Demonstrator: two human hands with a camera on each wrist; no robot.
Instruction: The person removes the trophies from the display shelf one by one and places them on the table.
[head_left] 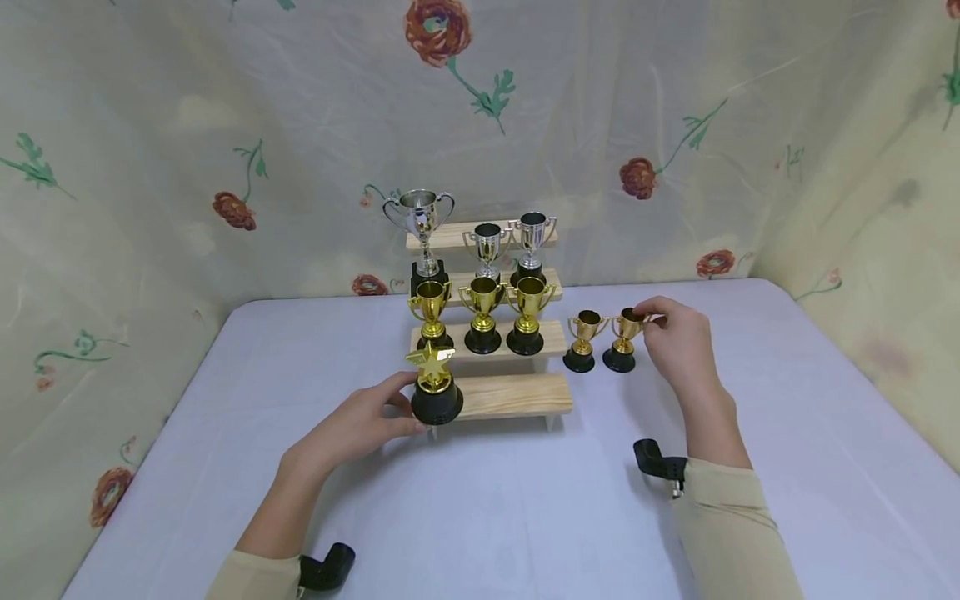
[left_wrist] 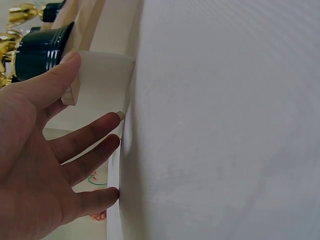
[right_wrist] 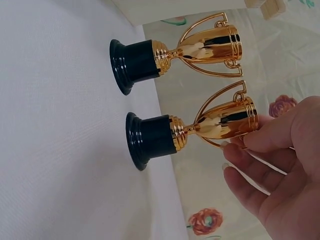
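Note:
A gold star trophy (head_left: pixel 433 379) with a black base stands at the left end of the lowest wooden shelf (head_left: pixel 517 396). My left hand (head_left: pixel 367 425) is at that end, thumb at the front of the base (left_wrist: pixel 42 52) and forefinger reaching behind it, partly hidden. Its other fingers (left_wrist: pixel 92 137) spread down toward the white cloth. On the table right of the shelves, my right hand (head_left: pixel 678 337) pinches a small gold trophy cup (right_wrist: pixel 222 122) by its rim and near handle. A matching gold cup (head_left: pixel 585 329) stands upright just left of it.
Three gold cups (head_left: pixel 482 304) line the shelf above the star trophy. Behind them are two smaller silver cups (head_left: pixel 532 233) and a larger silver cup (head_left: pixel 420 217). A flowered curtain (head_left: pixel 300 125) hangs behind the white-covered table (head_left: pixel 487 517).

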